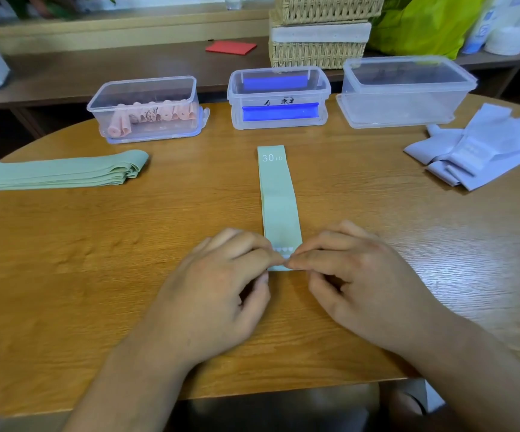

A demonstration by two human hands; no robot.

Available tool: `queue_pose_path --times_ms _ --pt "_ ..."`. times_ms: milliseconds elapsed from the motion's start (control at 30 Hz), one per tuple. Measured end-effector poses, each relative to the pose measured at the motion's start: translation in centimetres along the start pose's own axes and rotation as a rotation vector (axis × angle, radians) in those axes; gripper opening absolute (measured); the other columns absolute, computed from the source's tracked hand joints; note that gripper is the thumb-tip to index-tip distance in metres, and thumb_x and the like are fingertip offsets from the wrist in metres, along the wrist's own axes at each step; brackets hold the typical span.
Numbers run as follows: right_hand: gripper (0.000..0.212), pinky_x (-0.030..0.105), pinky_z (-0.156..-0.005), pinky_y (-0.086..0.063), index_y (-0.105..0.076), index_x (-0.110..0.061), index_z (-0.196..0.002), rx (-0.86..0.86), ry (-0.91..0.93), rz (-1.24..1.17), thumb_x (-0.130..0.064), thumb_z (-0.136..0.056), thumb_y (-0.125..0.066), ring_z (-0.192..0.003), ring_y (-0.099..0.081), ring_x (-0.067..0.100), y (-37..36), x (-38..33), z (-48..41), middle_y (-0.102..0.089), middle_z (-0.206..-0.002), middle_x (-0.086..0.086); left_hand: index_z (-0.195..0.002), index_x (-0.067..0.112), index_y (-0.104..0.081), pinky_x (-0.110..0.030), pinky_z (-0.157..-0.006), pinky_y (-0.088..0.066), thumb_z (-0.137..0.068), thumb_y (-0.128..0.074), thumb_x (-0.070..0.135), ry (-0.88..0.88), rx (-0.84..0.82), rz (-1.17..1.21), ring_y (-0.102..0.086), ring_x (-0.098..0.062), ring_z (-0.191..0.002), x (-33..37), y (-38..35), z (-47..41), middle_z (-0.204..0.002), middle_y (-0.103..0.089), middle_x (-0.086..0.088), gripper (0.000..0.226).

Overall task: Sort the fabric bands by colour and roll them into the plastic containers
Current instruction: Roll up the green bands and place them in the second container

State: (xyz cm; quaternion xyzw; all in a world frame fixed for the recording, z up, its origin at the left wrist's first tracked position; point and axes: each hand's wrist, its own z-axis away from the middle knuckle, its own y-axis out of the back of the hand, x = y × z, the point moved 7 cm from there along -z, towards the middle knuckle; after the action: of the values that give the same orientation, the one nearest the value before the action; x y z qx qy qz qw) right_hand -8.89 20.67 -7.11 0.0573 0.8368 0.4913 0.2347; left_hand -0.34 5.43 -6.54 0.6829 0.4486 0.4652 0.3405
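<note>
The mint-green band (279,198) lies flat on the wooden bench (96,275), running straight away from the person, with "30 LB" printed in white at its far end and a row of small white hearts near its close end. Both hands meet at that close end. The left grip (221,285) pinches the band's edge between thumb and curled fingers, and the right grip (361,282) does the same from the other side, their fingertips touching over the fabric. The last bit of the band is hidden under the fingers, so I cannot tell how much of it is turned over.

Left of the band, well apart, a stack of green bands (59,171) lies folded flat. Right of it and further back, a loose heap of pale lilac bands (483,148) lies on the bench.

Beyond the band's far end stand three clear plastic containers in a row. The left container (146,85) holds pink rolls (152,118). The middle container (279,76), straight behind the band, has blue bars on its near and far sides. The right container (405,92) is the largest.

Behind those, a shelf carries wicker baskets (317,35), a red card (231,46) and a yellow-green bag (423,23).
</note>
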Motion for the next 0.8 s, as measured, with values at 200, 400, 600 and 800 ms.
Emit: queue_pose_path --times_ms 200,400,600,800 --pt "0.029 0.038 -0.09 -0.053 -0.077 -0.029 -0.124 0.001 -0.021 0.042 -0.025 -0.1 -0.061 -0.112 -0.056 0.01 -0.2 0.1 0.0 -0.069 -0.118 -0.019 -0.129 0.033 -0.07 -0.039 -0.093 -0.053 -0.1 -0.055 0.03 0.054 -0.034 -0.01 -0.055 -0.005 -0.116 -0.4 -0.3 -0.2 -0.118 -0.063 0.022 0.032" --pt "0.036 0.04 -0.091 -0.052 -0.069 -0.031 -0.137 -0.018 -0.076 0.118 -0.033 -0.103 -0.056 -0.114 -0.049 0.011 -0.6 0.4 -0.1 -0.058 -0.123 -0.014 -0.14 0.033 -0.065 -0.031 -0.098 -0.051 -0.103 -0.049 0.034 0.114 -0.048 -0.05 -0.051 -0.003 -0.118 -0.8 -0.6 -0.4 -0.122 -0.059 0.022 0.04" --pt "0.046 0.038 -0.098 -0.05 -0.059 -0.036 -0.148 -0.086 -0.133 0.181 -0.047 -0.106 -0.043 -0.125 -0.044 0.01 -1.1 0.7 -0.4 -0.052 -0.136 -0.017 -0.145 0.032 -0.056 -0.027 -0.107 -0.043 -0.1 -0.055 0.032 0.129 -0.055 -0.05 -0.045 -0.003 -0.13 -0.6 -0.5 -0.6 -0.136 -0.052 0.019 0.044" --pt "0.042 0.04 -0.098 -0.052 -0.062 -0.029 -0.145 -0.037 -0.149 0.129 -0.038 -0.106 -0.049 -0.124 -0.049 0.01 -0.7 0.7 -0.4 -0.056 -0.134 -0.014 -0.143 0.035 -0.058 -0.036 -0.11 -0.047 -0.101 -0.052 0.032 0.127 -0.095 -0.056 -0.045 -0.002 -0.132 -0.6 -0.8 -0.7 -0.137 -0.053 0.022 0.042"
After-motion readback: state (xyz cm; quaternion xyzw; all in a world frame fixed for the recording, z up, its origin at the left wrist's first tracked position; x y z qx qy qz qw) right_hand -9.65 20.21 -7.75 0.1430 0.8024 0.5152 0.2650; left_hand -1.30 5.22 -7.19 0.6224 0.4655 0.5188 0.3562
